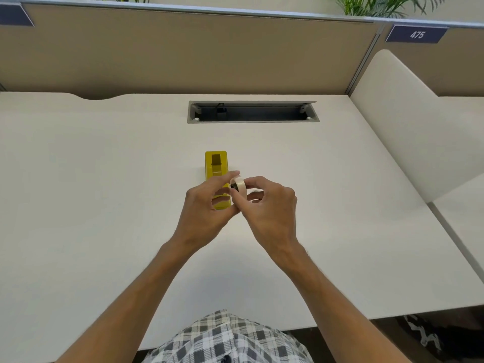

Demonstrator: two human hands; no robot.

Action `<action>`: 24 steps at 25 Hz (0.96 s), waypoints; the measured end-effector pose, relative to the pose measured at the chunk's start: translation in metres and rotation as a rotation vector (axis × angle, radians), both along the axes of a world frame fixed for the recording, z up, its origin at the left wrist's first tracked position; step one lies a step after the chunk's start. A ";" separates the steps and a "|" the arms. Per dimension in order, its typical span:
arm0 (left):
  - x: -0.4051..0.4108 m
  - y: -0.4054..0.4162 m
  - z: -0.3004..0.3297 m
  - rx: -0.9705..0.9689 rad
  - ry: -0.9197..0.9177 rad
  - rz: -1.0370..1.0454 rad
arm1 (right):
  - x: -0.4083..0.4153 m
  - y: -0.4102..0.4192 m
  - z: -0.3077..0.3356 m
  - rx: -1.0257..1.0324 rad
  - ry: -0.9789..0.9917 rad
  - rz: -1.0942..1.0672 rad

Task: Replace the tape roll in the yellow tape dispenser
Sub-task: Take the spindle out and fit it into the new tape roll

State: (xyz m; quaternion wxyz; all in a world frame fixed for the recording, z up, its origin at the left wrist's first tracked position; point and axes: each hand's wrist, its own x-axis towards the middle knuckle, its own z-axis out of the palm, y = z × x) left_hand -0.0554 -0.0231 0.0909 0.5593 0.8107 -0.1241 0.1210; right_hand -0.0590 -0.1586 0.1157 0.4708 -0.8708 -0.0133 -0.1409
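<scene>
A yellow tape dispenser (216, 166) lies lengthwise on the white desk (104, 179), its near end partly hidden behind my left hand. Just to its right, held above the desk, is a cream-coloured tape roll (239, 185) with a dark core. Both hands pinch this roll. My left hand (207, 205) holds it from the left with thumb and fingers. From the right, my right hand (269, 205) grips it with thumb and forefinger. The roll stands on edge, tilted slightly.
An open grey cable tray (252, 112) is set into the desk behind the dispenser. A beige partition (183, 53) closes the back. A white side panel (392, 121) rises at the right. The desk's front edge runs near my lap.
</scene>
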 end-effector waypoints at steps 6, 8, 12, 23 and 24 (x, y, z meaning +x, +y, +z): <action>0.013 0.004 -0.009 0.001 -0.025 0.025 | 0.006 0.006 -0.005 -0.115 0.025 -0.103; 0.017 0.006 -0.013 0.001 -0.030 0.036 | 0.011 0.009 -0.008 -0.148 0.055 -0.130; 0.025 0.011 -0.023 -0.010 -0.023 0.046 | 0.020 0.018 -0.017 -0.133 0.089 -0.177; 0.055 0.031 -0.045 0.052 0.003 0.055 | 0.044 0.044 -0.036 -0.037 0.134 -0.155; 0.056 0.031 -0.047 0.051 0.004 0.054 | 0.045 0.043 -0.037 -0.025 0.134 -0.154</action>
